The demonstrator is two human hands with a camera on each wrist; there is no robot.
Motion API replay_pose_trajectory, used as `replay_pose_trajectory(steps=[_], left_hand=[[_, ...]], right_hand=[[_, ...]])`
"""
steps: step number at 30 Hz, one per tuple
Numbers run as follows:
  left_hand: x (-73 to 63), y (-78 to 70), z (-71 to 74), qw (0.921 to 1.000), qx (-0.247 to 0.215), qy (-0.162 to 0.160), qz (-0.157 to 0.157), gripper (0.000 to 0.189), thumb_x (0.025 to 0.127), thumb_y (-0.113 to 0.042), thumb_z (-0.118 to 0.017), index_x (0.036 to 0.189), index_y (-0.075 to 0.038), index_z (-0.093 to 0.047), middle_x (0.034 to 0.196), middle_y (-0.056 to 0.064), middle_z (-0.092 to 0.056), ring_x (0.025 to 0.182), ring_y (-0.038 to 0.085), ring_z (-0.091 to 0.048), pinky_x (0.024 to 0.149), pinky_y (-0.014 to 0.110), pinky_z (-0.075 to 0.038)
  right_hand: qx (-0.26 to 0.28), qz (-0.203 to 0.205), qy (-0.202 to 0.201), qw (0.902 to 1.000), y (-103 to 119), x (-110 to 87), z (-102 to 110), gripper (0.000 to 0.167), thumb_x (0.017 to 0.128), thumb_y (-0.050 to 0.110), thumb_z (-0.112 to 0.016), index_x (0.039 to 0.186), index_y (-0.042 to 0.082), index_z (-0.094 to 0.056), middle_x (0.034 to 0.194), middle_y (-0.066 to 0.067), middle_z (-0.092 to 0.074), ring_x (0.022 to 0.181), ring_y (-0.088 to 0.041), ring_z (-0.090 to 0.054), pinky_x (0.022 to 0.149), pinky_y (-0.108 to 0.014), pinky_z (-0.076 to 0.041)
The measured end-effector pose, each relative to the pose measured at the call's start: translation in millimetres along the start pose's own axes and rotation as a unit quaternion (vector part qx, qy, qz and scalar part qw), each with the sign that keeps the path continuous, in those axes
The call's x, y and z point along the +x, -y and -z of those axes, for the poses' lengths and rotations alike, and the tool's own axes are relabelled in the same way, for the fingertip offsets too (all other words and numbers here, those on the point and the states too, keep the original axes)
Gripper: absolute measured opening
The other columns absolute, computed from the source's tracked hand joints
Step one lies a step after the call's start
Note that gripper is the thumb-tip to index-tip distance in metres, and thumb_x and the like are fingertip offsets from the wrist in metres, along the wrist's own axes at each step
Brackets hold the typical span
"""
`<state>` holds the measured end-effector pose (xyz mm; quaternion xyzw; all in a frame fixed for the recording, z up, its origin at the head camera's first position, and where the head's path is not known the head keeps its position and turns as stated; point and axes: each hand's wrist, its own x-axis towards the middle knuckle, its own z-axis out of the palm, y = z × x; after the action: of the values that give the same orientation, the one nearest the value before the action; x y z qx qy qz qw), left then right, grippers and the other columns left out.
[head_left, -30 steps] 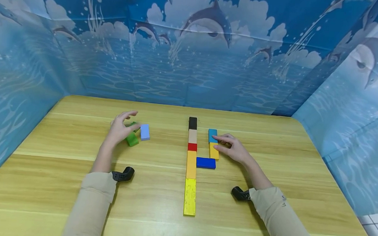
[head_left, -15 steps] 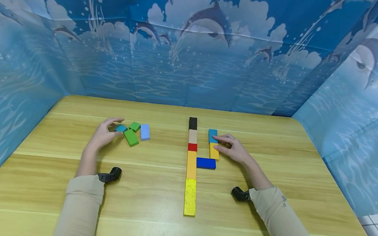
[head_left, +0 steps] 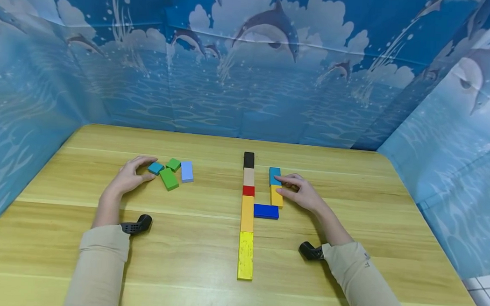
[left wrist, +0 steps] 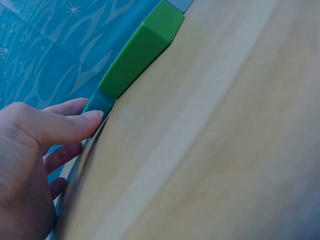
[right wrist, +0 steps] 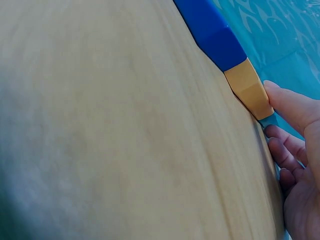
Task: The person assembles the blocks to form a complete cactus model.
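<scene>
In the head view, my left hand [head_left: 126, 177] is at a small teal block [head_left: 156, 168], thumb and index finger on opposite sides of it. The left wrist view shows the thumb tip overlapping that block, other fingers behind. Beside it lie two green blocks [head_left: 169, 179] and a light-blue block [head_left: 187, 172]. My right hand [head_left: 303, 192] stays by another teal block [head_left: 275, 176] and a yellow-orange block [head_left: 276, 195] set end to end. Its index fingertip touches the teal block, its thumb the yellow-orange one [right wrist: 248, 89]; both blocks lie on the table.
A column of black [head_left: 249, 160], beige, red, orange and yellow [head_left: 245, 256] blocks runs down the table's middle. A dark-blue block [head_left: 266, 212] extends right from it, below the yellow-orange one. A dolphin-print curtain [head_left: 249, 78] stands behind the wooden table [head_left: 196, 262].
My left hand has moved left from over the green blocks to the teal block, which came into view beside them. The right hand has kept its place.
</scene>
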<state>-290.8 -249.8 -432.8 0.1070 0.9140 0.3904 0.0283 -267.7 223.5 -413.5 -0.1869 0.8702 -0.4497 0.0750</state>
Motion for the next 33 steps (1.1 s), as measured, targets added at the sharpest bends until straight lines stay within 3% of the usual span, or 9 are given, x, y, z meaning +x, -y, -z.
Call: replay_pose_trajectory(steps=[5, 12, 26, 33], left_hand=[[0.7, 2.6, 0.1, 1.0000, 0.006, -0.005, -0.001, 0.049, 0.089, -0.019, -0.060, 0.133, -0.004, -0.044, 0.135, 0.022, -0.039, 0.129, 0.043, -0.024, 0.100, 0.064, -0.005], [-0.8, 6.1, -0.2, 0.9995, -0.021, -0.020, 0.013, 0.046, 0.088, -0.017, -0.061, 0.129, 0.000, -0.047, 0.132, 0.024, -0.041, 0.127, 0.042, -0.027, 0.102, 0.056, -0.019], [-1.7, 7.7, -2.7, 0.9977, -0.042, -0.047, 0.024, 0.043, 0.088, -0.016, -0.061, 0.124, 0.004, -0.047, 0.123, 0.025, -0.046, 0.117, 0.040, -0.038, 0.099, 0.052, -0.027], [-0.6, 6.7, -3.6, 0.9950, -0.058, -0.079, 0.023, 0.044, 0.088, -0.020, -0.061, 0.123, 0.004, -0.047, 0.120, 0.025, -0.046, 0.112, 0.039, -0.041, 0.096, 0.051, -0.031]], right_hand=[[0.006, 0.003, 0.001, 1.0000, 0.1, -0.3, 0.2, 0.042, 0.088, 0.011, -0.060, 0.127, -0.002, -0.051, 0.115, -0.024, -0.049, 0.095, -0.032, -0.045, 0.078, -0.039, -0.038], [-0.001, -0.001, -0.002, 1.0000, 1.6, -0.7, -0.3, 0.042, 0.088, 0.011, -0.060, 0.127, -0.002, -0.052, 0.117, -0.024, -0.049, 0.097, -0.033, -0.045, 0.079, -0.040, -0.038], [0.005, 0.002, -0.001, 1.0000, -1.1, -0.2, -0.4, 0.042, 0.088, 0.010, -0.060, 0.127, -0.003, -0.052, 0.117, -0.024, -0.049, 0.097, -0.032, -0.045, 0.079, -0.040, -0.038], [-0.011, 0.009, -0.007, 0.9999, -36.9, 10.2, -3.1, 0.044, 0.088, 0.023, -0.062, 0.128, 0.009, -0.054, 0.117, -0.014, -0.051, 0.096, -0.024, -0.046, 0.079, -0.038, -0.040]])
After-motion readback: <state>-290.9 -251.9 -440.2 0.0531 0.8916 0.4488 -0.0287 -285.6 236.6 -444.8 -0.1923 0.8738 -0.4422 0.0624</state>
